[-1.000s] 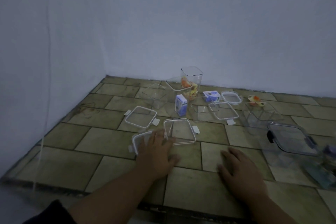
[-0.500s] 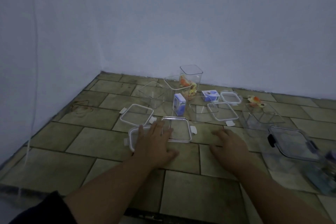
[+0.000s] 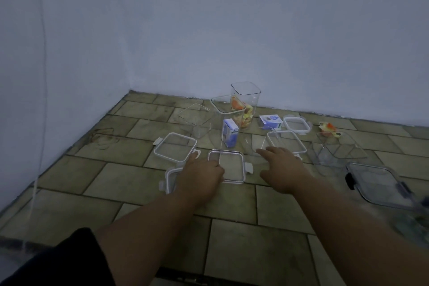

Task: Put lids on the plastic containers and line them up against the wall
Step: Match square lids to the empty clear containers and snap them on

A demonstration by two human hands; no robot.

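Note:
Several clear plastic containers stand open on the tiled floor: a tall one [image 3: 249,93] holding colourful pieces, a second tall one [image 3: 220,105], a short one [image 3: 196,121] and a wide one [image 3: 339,150]. White-rimmed lids lie flat in front of them. My left hand [image 3: 200,175] rests palm down across a lid [image 3: 169,180], and its fingertips touch the left edge of the square lid [image 3: 232,167]. My right hand [image 3: 283,168] hovers open, fingers stretched out, just before another lid [image 3: 287,141]. Neither hand holds anything.
Further lids lie at the left [image 3: 175,146] and back right [image 3: 297,124]. A big lid with dark clips [image 3: 376,184] sits at the right. Two small blue boxes [image 3: 231,134] [image 3: 270,121] and a colourful wrapper [image 3: 327,127] lie among the containers. Walls meet in a corner at the back left.
Both hands have slid forward toward the lids. The right hand moved the farthest, from the bare tiles up to the lid row. The left now reaches the square lid's edge.

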